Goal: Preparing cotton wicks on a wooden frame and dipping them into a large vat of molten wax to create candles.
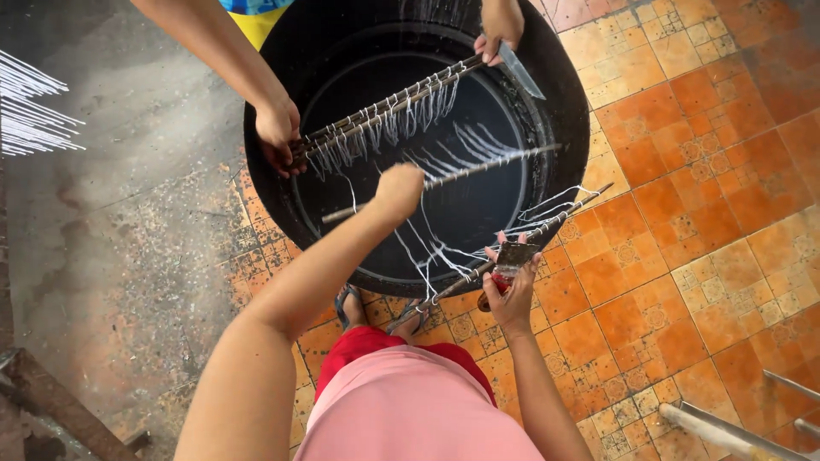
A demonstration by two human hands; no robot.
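Pink cloth over our lap (410,410) fills the bottom of the view, with red fabric at its upper edge and sandalled feet just beyond on the orange patterned floor tiles (683,256). Our left hand (400,189) reaches out over the big black tub (564,111), fist closed around a thin rod (478,169) that lies across the opening, white strands hanging from it. Our right hand (510,286) sits at the near rim of the tub, fingers clamped on a broad flat-bladed knife (512,256) with a reddish handle, its blade held against a second rod (530,235) that rests slanted on the rim and trails more white strands (436,256).

Across the tub, another person's hand (278,132) grips one end of a bundle of rods (384,111) strung with short white strands, while that person's other hand (500,26) holds the far end together with a long knife (521,72). On the grey concrete at the far left we see further white strands (34,111) fanned out.
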